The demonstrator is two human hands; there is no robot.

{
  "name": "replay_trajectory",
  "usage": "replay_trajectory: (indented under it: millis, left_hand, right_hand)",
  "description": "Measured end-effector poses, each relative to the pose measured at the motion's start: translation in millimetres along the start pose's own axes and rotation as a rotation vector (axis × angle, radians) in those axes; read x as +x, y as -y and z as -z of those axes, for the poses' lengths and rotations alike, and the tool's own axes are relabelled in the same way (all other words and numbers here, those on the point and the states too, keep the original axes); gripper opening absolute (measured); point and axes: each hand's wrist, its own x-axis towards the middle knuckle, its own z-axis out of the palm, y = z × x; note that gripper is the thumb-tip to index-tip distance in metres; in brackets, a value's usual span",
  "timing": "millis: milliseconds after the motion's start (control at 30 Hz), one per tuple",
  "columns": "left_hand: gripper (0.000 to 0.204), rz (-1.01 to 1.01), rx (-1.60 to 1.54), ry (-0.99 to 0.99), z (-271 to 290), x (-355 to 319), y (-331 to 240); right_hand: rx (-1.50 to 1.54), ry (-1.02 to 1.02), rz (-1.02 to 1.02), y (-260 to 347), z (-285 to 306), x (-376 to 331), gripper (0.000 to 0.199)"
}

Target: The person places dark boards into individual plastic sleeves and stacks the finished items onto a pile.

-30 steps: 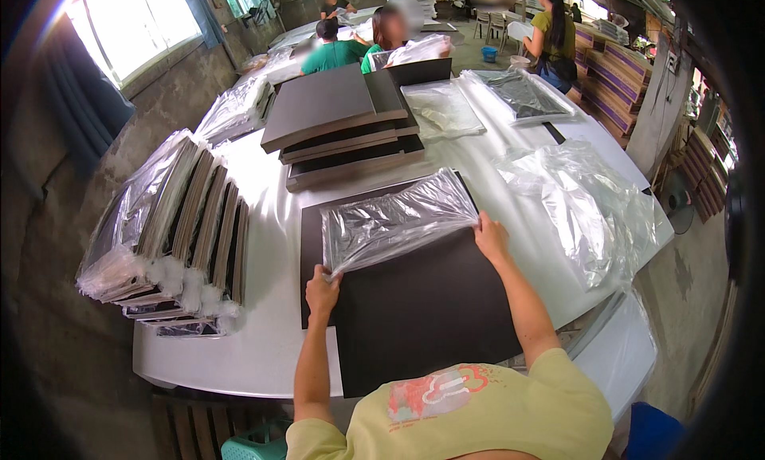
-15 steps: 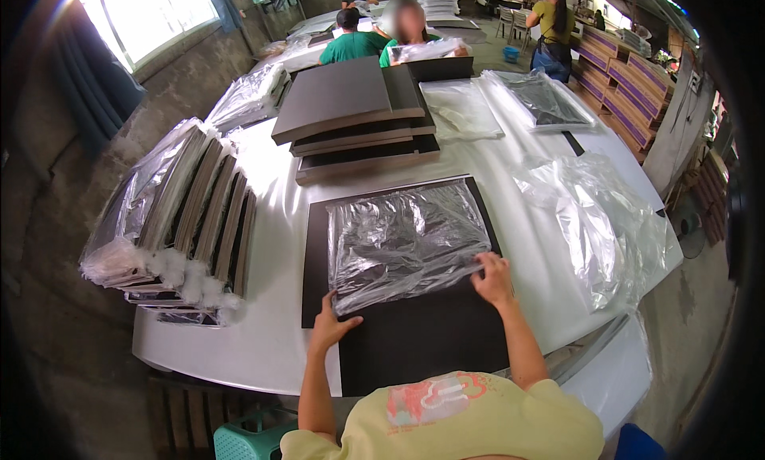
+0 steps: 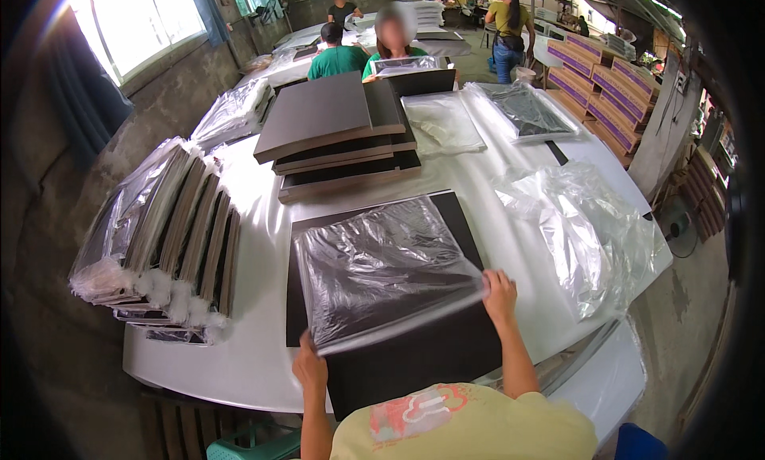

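Observation:
A clear plastic bag [image 3: 382, 273] lies stretched over black sheets or boards [image 3: 414, 372] in front of me. My left hand [image 3: 311, 364] is closed at the bag's near left corner. At the near right corner, my right hand [image 3: 500, 298] pinches the plastic, which runs in taut folds toward its fingers. The bag's near edge forms a hazy band between both hands. Black surface shows beyond the bag and nearer to my body.
Black boards [image 3: 315, 113] are stacked beyond the bag. Plastic-wrapped boards [image 3: 171, 229] lean in a row at left. Loose clear bags [image 3: 586, 237] lie at right on the white table [image 3: 215, 372]. Several people work farther back, near stacked cartons [image 3: 621, 109].
Both hands have closed on the bag's near corners and drawn its near edge toward me. The wrinkled plastic is now smoother and tauter. My view has shifted slightly.

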Motion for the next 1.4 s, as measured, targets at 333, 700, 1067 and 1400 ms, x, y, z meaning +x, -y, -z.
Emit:
replay_trajectory:
  millis: [333, 700, 1067, 1400]
  left_hand:
    - [0.056, 0.081, -0.176, 0.022, 36, -128, 40]
    - [0.066, 0.073, -0.395, 0.234, 44, -205, 104]
    - [0.047, -0.021, -0.432, 0.351, 86, -287, 169]
    - [0.036, -0.434, -0.360, 0.263, 117, -301, 132]
  right_hand:
    - [0.096, 0.133, -0.268, 14, 80, -127, 0.009]
    - [0.291, -0.239, -0.568, 33, 117, -230, 0.007]
    - [0.380, -0.197, -0.686, 81, 185, -357, 0.019]
    - [0.236, -0.255, -0.666, 77, 248, -399, 0.022]
